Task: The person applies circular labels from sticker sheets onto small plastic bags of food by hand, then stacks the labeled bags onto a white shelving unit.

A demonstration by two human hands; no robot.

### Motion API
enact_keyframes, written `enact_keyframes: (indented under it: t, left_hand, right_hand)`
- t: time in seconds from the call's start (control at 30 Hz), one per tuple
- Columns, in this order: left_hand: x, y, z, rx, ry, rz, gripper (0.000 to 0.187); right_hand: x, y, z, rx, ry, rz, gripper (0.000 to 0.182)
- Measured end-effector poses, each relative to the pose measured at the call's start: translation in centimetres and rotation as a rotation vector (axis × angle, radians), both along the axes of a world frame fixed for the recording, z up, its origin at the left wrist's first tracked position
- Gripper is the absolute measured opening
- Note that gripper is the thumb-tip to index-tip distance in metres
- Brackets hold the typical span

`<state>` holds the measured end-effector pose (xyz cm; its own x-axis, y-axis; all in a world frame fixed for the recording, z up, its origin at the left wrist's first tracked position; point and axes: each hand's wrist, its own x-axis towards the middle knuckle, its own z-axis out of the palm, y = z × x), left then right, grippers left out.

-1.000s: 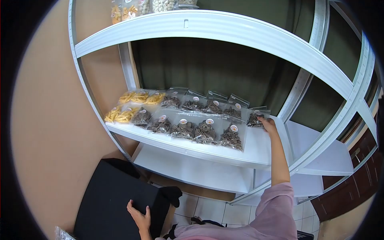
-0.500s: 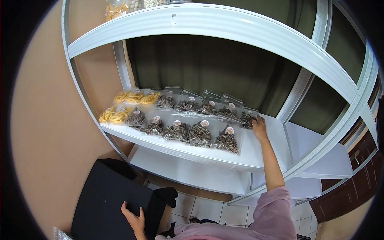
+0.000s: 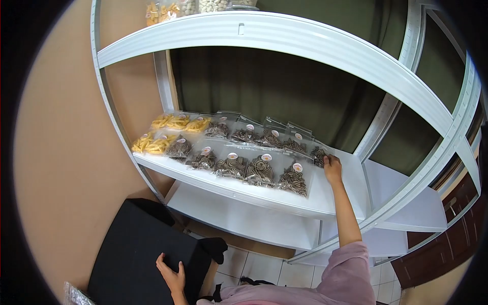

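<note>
My right hand is stretched out to the shelf and grips the right edge of a clear bag of dark striped snacks, the last one in the back row. Its fingertips are partly hidden against the bag. In front of it, at the right end of the front row, lies another bag of striped snacks with a round white label. Low in the view, my left hand has its thumb and fingers apart, holding nothing, just over a black cloth-like surface.
Yellow snack bags fill the left end of the white shelf. A metal beam crosses above, with more bags on the upper shelf. Clear plastic packaging lies at bottom left. A side shelf adjoins on the right.
The view has shifted slightly, so the shelf and bags appear a little further right. My right hand stays at the same bag, and my left hand keeps its spread pose.
</note>
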<state>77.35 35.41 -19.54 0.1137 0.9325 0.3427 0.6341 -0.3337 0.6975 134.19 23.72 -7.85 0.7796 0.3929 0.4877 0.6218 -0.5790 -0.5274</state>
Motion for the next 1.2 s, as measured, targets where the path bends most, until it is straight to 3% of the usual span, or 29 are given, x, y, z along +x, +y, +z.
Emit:
enact_keyframes:
  t: [0.13, 0.27, 0.37, 0.47, 0.6, 0.77, 0.9, 0.97, 1.07, 1.2]
  left_hand:
    - [-0.2, 0.0, 0.1, -0.010, -0.005, 0.009, 0.058]
    - [-0.9, 0.5, -0.7, 0.012, -0.197, -0.037, 0.059]
    - [-1.9, 0.5, -1.1, 0.005, -0.393, -0.028, 0.056]
    - [-4.7, -0.5, 0.2, 0.003, -0.371, 0.055, 0.056]
    - [-11.6, -2.1, 0.2, 0.098, -0.315, 0.311, 0.058]
    - [-23.2, -4.7, 0.8, 0.232, -0.256, 0.776, 0.066]
    - [-33.0, -6.0, 0.6, 0.263, -0.060, 1.070, 0.080]
    - [-36.4, -5.4, 1.1, 0.201, 0.000, 1.147, 0.090]
    - [-38.9, -3.8, 1.3, 0.082, 0.117, 1.160, 0.103]
    - [-41.1, -0.9, -0.6, 0.085, 0.187, 1.161, 0.107]
  right_hand:
    - [0.2, 0.3, -0.8, 0.100, -0.006, -0.016, 0.042]
    - [-0.7, -0.9, 1.1, 0.210, -0.001, 0.011, 0.052]
    - [-7.1, -1.1, 4.1, 0.245, -0.424, -0.017, 0.037]
    - [-16.6, -0.2, 6.2, 0.366, -0.684, 0.100, 0.024]
    - [-26.3, 2.1, 0.2, 0.338, -0.559, 0.371, 0.016]
    - [-43.2, 4.6, -8.4, 0.196, -0.179, 0.929, 0.014]
    - [-55.6, 3.5, -7.5, 0.183, 0.115, 1.326, 0.017]
    - [-59.0, 3.4, -7.9, 0.199, 0.087, 1.493, 0.019]
    - [-62.0, 3.2, -7.6, 0.175, 0.037, 1.584, 0.019]
    - [-63.5, 3.1, -7.8, 0.105, -0.006, 1.566, 0.018]
